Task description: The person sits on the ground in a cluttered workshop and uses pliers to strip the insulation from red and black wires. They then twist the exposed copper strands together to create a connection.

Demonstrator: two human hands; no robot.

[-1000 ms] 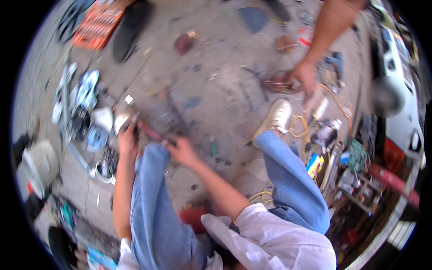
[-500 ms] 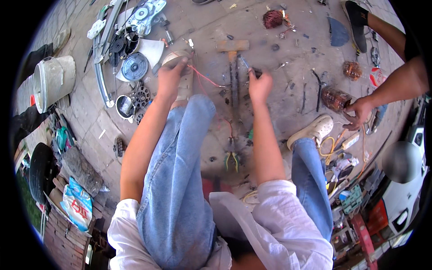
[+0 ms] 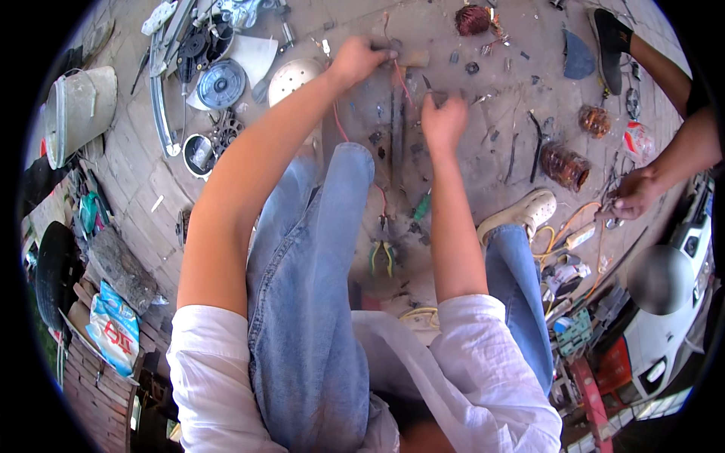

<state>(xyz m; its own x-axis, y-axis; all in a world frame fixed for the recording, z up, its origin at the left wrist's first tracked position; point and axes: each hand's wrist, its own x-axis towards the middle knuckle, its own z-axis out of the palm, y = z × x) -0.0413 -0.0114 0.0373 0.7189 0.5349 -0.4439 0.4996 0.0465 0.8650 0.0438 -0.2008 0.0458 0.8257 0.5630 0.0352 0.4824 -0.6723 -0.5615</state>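
My left hand (image 3: 361,62) reaches far forward, its fingers pinched on a thin red wire (image 3: 405,84) by the head of a hammer (image 3: 415,58). The wire's end hangs on the near side of the fingers. To the right of the hammer's dark handle, my right hand (image 3: 444,122) is closed on a slim pointed tool that looks like a small knife (image 3: 427,83); only its dark tip shows. Another stretch of red wire (image 3: 384,200) runs down to pliers (image 3: 383,258) with yellow-green handles, lying on the paving between my legs.
A co-worker's hand (image 3: 638,193) is at the right, near cut bottles of copper wire (image 3: 565,167). A copper coil (image 3: 473,20) lies far ahead. Window-regulator parts (image 3: 220,84) and a white bucket (image 3: 87,113) stand left. A green-handled tool (image 3: 422,205) lies by my right forearm.
My left hand has moved forward and right with the red wire, over to the hammer's head. My right hand has shifted slightly right. The co-worker's hand has left the copper-filled bottle.
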